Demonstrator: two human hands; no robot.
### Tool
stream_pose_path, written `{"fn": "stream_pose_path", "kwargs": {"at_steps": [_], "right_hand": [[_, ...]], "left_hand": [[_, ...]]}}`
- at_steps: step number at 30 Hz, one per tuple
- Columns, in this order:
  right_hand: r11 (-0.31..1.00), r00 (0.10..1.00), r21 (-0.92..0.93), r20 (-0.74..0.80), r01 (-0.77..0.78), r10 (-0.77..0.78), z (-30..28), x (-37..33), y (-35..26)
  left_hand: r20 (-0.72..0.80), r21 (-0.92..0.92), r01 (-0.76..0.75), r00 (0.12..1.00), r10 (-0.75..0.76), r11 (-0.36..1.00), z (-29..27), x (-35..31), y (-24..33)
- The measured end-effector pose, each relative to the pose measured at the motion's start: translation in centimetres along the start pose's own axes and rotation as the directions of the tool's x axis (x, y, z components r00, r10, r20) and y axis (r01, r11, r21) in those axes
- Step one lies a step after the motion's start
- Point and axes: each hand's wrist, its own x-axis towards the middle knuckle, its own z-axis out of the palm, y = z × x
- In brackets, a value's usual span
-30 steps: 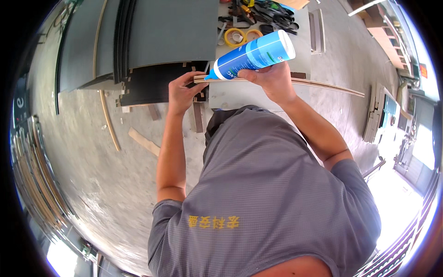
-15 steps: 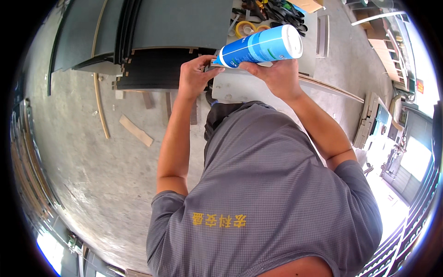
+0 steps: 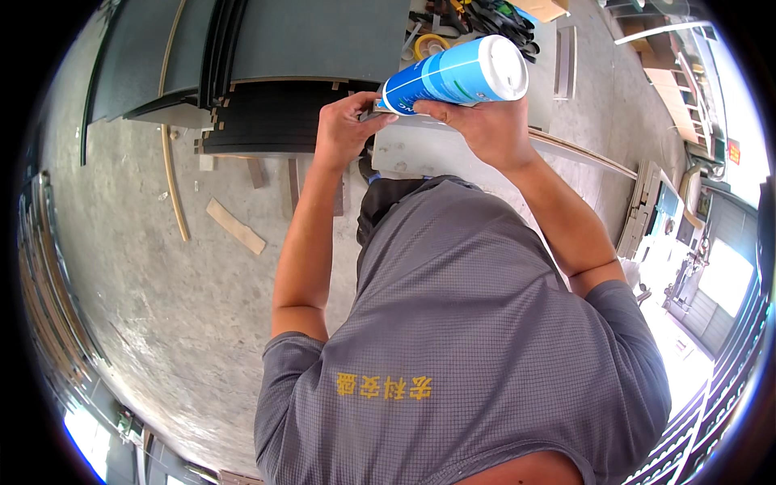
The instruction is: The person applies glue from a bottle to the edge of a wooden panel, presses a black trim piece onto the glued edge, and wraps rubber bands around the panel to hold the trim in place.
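My right hand (image 3: 489,133) is wrapped round a blue glue bottle (image 3: 440,77). The bottle lies tilted, its white base up to the right and its nozzle end down to the left. By the nozzle, my left hand (image 3: 346,125) pinches the end of a thin wooden strip (image 3: 578,153) between thumb and fingers. From there the strip runs rightward behind the bottle and my right hand. The nozzle tip sits close to the strip's end; whether they touch I cannot tell.
Dark panels (image 3: 311,40) are stacked ahead on the left. Behind the bottle, yellow tape rolls (image 3: 431,46) and a heap of black pieces (image 3: 493,24) lie on a light surface (image 3: 428,153). Wood offcuts (image 3: 234,226) and a long strip (image 3: 173,190) lie on the concrete floor.
The bottle has tipped a little, showing more of its white base, and its base end has risen slightly. My right hand has shifted slightly with it; my left hand keeps its pinch.
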Motion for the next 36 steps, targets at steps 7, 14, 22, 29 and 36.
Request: {"fn": "stream_pose_path", "kwargs": {"at_steps": [7,14,22,29,36], "right_hand": [[0.997,0.997,0.018,0.016,-0.075,0.075,-0.2,-0.5,-0.2],[0.966,0.972,0.124,-0.033,-0.228,0.233,-0.8,-1.6,0.9],[0.938,0.959,0.266,-0.108,-0.225,0.26,-1.9,-2.8,2.8],[0.9,0.946,0.388,-0.167,-0.197,0.279,-3.8,-4.0,4.2],[0.887,0.926,0.416,-0.218,-0.198,0.309,-6.4,-5.6,4.7]], "left_hand": [[-0.002,0.011,-0.008,1.0,0.009,1.0,-0.1,0.0,0.7],[0.014,-0.049,0.016,1.0,-0.015,0.999,0.0,0.2,0.5],[0.051,-0.092,0.017,0.999,-0.012,0.996,-0.1,0.4,-0.1],[0.051,-0.115,-0.025,0.998,0.031,0.993,0.0,0.6,-0.1],[0.075,-0.049,-0.051,0.996,0.054,0.998,-0.1,0.7,0.8]]}}
